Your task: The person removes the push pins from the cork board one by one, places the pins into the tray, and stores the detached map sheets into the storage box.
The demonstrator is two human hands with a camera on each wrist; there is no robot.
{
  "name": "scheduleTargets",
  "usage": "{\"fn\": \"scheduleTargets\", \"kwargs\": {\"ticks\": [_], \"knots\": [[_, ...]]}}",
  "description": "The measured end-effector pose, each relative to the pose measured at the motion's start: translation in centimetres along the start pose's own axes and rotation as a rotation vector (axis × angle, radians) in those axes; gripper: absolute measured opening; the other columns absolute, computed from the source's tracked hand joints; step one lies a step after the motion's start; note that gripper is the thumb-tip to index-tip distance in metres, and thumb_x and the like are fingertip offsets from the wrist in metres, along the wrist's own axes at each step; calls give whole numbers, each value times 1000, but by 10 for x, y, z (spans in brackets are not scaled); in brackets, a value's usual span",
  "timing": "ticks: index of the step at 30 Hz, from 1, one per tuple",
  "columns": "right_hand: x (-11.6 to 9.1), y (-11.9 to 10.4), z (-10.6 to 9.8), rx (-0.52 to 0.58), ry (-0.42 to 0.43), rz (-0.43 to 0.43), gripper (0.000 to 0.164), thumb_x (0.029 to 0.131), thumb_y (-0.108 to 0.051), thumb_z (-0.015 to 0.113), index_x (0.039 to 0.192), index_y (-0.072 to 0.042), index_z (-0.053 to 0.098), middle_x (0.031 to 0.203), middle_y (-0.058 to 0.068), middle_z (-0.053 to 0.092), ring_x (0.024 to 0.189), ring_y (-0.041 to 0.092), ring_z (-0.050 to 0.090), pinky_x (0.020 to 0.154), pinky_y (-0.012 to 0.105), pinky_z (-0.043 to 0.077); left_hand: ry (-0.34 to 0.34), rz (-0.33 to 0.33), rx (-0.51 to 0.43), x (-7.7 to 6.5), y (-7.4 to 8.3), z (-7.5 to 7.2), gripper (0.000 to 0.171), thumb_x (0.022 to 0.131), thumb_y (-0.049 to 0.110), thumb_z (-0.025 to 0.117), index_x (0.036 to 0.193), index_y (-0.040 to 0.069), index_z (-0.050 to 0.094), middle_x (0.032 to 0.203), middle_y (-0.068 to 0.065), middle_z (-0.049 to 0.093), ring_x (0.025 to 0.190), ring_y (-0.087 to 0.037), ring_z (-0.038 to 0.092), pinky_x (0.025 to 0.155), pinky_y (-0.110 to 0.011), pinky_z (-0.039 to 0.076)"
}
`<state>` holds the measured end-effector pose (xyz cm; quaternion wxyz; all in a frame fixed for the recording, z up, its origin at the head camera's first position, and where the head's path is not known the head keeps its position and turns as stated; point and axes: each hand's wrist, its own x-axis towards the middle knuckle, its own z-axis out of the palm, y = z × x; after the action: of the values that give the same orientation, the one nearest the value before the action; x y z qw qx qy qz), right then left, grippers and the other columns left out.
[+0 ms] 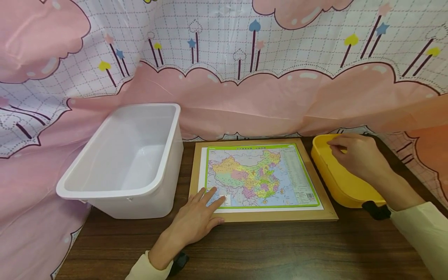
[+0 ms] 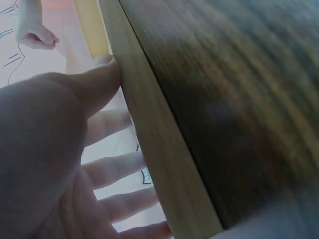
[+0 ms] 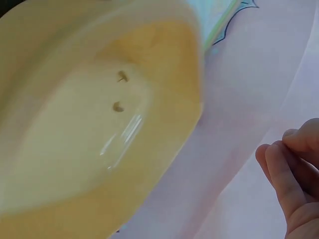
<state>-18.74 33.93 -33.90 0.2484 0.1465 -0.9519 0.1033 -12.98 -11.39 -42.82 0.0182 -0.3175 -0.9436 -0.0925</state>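
A map of China (image 1: 252, 175) with a green border lies on a wood-framed board (image 1: 280, 216) in the middle of the table. My left hand (image 1: 197, 217) rests on the board's front left corner, fingers spread and nearly straight over the map's edge, thumb at the frame (image 2: 154, 129). Over the far end of a yellow tub (image 1: 323, 177) is my right hand (image 1: 362, 159), its fingers curled and the thumb against the fingertips. Nothing shows between them in the right wrist view. Two tiny brownish pieces, one of them here (image 3: 118, 106), lie on the tub's floor.
A deep white bin (image 1: 154, 190) stands left of the board. Dark wooden table top (image 1: 266, 249) runs along the front. A patterned pink and white cloth (image 1: 238, 105) hangs behind and around the sides.
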Motion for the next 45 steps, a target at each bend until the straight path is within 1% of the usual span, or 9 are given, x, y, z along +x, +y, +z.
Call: {"fn": "scheduleTargets", "kwargs": {"ticks": [6, 10, 16, 20, 22, 25, 33, 40, 45], "knots": [[8, -15, 2, 46, 56, -65, 20, 85, 6, 81, 105, 6, 80, 99, 22, 76, 83, 37, 75, 72, 57, 62, 3, 1, 2, -1, 0, -1, 56, 104, 46, 66, 152, 19, 59, 162, -18, 50, 147, -51, 49, 108, -68, 52], [12, -24, 4, 66, 59, -83, 25, 86, 2, 82, 110, 5, 79, 108, 24, 76, 90, 41, 76, 77, 60, 62, 2, 5, 7, -1, 0, -1, 56, 104, 47, 66, 152, 19, 59, 162, -18, 50, 147, -51, 49, 108, -67, 52], [18, -36, 2, 29, 21, -64, 37, 91, -10, 82, 126, 0, 75, 126, 26, 73, 101, 47, 74, 83, 64, 60, 11, 12, 17, -2, 0, -1, 56, 104, 47, 65, 152, 18, 59, 162, -18, 50, 147, -50, 50, 108, -67, 52], [21, -44, 2, 18, -56, -50, 49, 94, -20, 81, 139, -5, 69, 143, 26, 65, 123, 53, 64, 95, 71, 54, 14, 14, 21, -1, 1, -2, 56, 104, 47, 66, 151, 18, 60, 162, -18, 50, 146, -50, 50, 108, -67, 52], [23, -48, 2, 30, -105, -48, 57, 94, -25, 81, 145, -6, 64, 153, 26, 57, 135, 55, 54, 103, 75, 48, 12, 17, 25, -1, 1, -2, 56, 104, 47, 65, 151, 18, 60, 162, -18, 51, 146, -50, 51, 108, -67, 52], [24, -53, 2, 38, -176, -44, 68, 94, -33, 81, 152, -8, 57, 165, 26, 43, 144, 58, 43, 110, 80, 39, 7, 19, 32, -1, 1, -4, 56, 104, 48, 65, 151, 18, 60, 161, -18, 51, 146, -49, 51, 109, -67, 51], [21, -61, 10, -10, -255, -104, 85, 94, -52, 78, 163, -16, 43, 171, 29, 28, 146, 62, 37, 116, 81, 29, -5, 5, 44, -1, 2, -5, 59, 104, 48, 64, 156, 21, 54, 163, -18, 49, 147, -48, 50, 109, -66, 51], [14, -65, 18, 31, -328, -73, 87, 96, -57, 73, 167, -25, 35, 175, 27, 20, 153, 60, 25, 117, 83, 20, 4, -5, 55, -2, 4, -7, 66, 104, 50, 64, 160, 18, 48, 165, -19, 46, 150, -48, 47, 115, -63, 48], [10, -67, 23, 46, -349, -63, 87, 96, -59, 72, 167, -26, 35, 176, 26, 16, 155, 59, 22, 117, 84, 18, 32, -21, 121, -5, 7, -12, 71, 104, 56, 61, 162, 18, 45, 167, -17, 44, 153, -45, 44, 119, -62, 45]]}}
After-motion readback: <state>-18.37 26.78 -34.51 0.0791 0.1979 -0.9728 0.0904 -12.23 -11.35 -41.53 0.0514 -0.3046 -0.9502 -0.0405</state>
